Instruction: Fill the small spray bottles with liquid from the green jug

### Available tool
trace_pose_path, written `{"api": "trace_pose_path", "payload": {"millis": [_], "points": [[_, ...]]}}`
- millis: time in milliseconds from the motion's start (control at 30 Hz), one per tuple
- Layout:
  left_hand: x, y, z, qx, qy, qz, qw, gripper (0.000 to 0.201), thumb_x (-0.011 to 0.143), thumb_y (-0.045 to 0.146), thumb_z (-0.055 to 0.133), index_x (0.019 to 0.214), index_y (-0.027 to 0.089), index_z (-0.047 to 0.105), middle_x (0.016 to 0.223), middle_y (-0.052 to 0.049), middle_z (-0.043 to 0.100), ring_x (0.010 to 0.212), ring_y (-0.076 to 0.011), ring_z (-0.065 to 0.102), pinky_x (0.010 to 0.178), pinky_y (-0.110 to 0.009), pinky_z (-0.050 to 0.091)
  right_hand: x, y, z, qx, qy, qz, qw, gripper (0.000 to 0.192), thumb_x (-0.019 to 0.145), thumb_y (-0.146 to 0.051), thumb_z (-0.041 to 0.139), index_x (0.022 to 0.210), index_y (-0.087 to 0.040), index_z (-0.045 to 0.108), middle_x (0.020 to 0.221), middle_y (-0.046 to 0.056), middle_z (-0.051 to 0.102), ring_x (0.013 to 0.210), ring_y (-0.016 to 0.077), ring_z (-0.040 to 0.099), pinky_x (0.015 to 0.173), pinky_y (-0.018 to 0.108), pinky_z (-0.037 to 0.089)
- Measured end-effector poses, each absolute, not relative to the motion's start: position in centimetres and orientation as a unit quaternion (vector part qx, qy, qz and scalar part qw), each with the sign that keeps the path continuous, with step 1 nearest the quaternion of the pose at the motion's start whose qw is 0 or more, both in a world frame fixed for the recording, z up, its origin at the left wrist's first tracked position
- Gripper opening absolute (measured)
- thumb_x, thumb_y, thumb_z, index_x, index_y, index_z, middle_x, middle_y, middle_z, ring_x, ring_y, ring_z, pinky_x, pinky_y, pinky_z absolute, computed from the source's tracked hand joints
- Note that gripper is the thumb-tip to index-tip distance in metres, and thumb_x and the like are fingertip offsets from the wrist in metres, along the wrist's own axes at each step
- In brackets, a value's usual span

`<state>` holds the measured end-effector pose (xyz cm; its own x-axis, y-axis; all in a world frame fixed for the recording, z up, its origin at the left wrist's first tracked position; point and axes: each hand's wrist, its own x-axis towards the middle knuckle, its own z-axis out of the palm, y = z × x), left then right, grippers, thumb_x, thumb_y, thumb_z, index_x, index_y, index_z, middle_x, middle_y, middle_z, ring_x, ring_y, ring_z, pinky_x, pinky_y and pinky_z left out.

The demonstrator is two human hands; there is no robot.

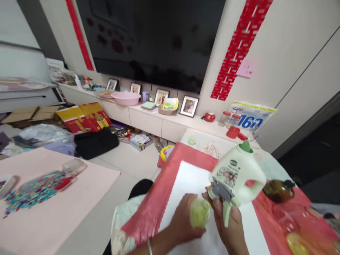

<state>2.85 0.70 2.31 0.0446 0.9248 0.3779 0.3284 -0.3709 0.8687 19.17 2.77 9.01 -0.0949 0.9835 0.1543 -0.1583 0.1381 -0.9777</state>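
Note:
My left hand [183, 219] is wrapped round a small yellow-green bottle [199, 213], whose neck points up and to the right. In my right hand [228, 221] is a grey and pale green spray head [223, 193], apart from the bottle. Just behind the spray head stands a large pale green detergent jug [236, 171] with a green cap part on its mouth. Both hands are above a white sheet [191, 173] on a red plastic cover [148, 219].
Right of the jug lie a dark brown bottle [278, 190] and a clear bottle with yellow liquid [297, 243]. A pale green lid [191, 140] rests at the table's far end. Colourful small pieces [34, 189] cover part of a pink table [87, 191] at left.

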Motion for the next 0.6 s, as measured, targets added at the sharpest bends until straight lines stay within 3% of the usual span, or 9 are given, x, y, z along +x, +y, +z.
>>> {"api": "trace_pose_path", "payload": {"millis": [133,267,467,600], "points": [[3.6,-0.6,2.1,0.654,0.488,0.473,0.332,0.091,0.049,0.027,0.087,0.130,0.018,0.047,0.124,-0.013,0.054,0.114,-0.0355,0.056,0.102,-0.057,0.049,18.4,2.0,11.8,-0.343,-0.510,0.513,0.600,0.042,0.087,-0.041,0.077,0.121,-0.021,0.065,0.114,0.010,0.065,0.090,0.0204,0.067,0.092,0.044,0.058],[3.3,-0.2,2.8,0.631,0.506,0.476,0.344,0.092,0.050,0.025,0.086,0.132,0.020,0.045,0.129,-0.012,0.053,0.121,-0.0355,0.054,0.109,-0.056,0.046,18.4,1.8,15.6,-0.300,-0.493,0.486,0.657,0.031,0.087,-0.031,0.075,0.115,-0.021,0.066,0.112,0.007,0.064,0.090,0.0184,0.067,0.092,0.042,0.058],[3.5,-0.6,2.9,0.627,0.512,0.471,0.351,0.092,0.051,0.025,0.086,0.133,0.021,0.044,0.130,-0.011,0.053,0.121,-0.0346,0.055,0.108,-0.056,0.048,18.8,2.0,18.9,-0.286,-0.500,0.379,0.724,0.031,0.084,-0.025,0.075,0.114,-0.020,0.069,0.116,0.009,0.062,0.090,0.0173,0.065,0.095,0.044,0.056],[3.5,-0.4,2.6,0.628,0.510,0.467,0.356,0.094,0.049,0.026,0.087,0.133,0.019,0.044,0.130,-0.013,0.052,0.122,-0.0354,0.054,0.109,-0.056,0.046,18.6,1.7,17.5,-0.305,-0.519,0.387,0.699,0.041,0.086,-0.028,0.075,0.125,-0.024,0.065,0.114,0.008,0.064,0.094,0.0189,0.065,0.095,0.043,0.056]]}}
